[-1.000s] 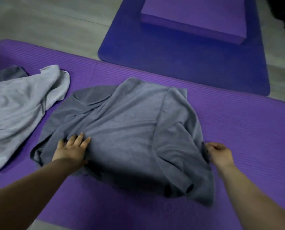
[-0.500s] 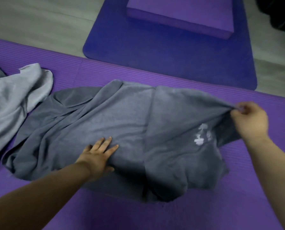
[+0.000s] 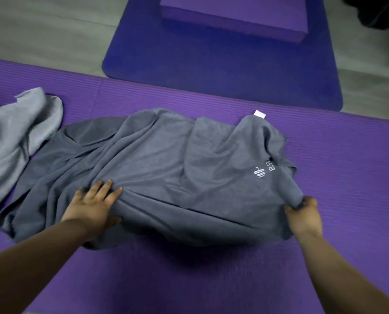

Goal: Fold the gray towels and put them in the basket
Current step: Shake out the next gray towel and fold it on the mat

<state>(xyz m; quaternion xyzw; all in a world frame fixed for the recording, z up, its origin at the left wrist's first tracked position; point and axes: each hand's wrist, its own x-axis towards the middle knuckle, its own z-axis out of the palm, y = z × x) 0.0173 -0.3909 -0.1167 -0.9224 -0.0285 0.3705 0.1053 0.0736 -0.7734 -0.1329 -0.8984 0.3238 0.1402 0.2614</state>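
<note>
A dark gray towel (image 3: 157, 159) lies rumpled across the middle of the purple mat (image 3: 347, 177). It carries white embroidery (image 3: 263, 169) near its right side and a white tag (image 3: 259, 114) at its far right corner. My left hand (image 3: 94, 205) rests on the towel's near left part, fingers spread, with cloth bunched under the fingertips. My right hand (image 3: 303, 211) grips the towel's near right corner, fingers curled under the fabric. A lighter gray towel (image 3: 14, 137) lies crumpled at the left edge. No basket is in view.
Beyond the purple mat lies a dark blue mat (image 3: 223, 71) with a purple foam block (image 3: 234, 14) on it. Gray floor (image 3: 42, 30) shows at the far left and right. Dark objects (image 3: 379, 12) sit at the top right corner.
My right hand has let go of the far right corner, which now lies on the mat, and come near to grip the near right corner. My left hand stays on the towel's left part.
</note>
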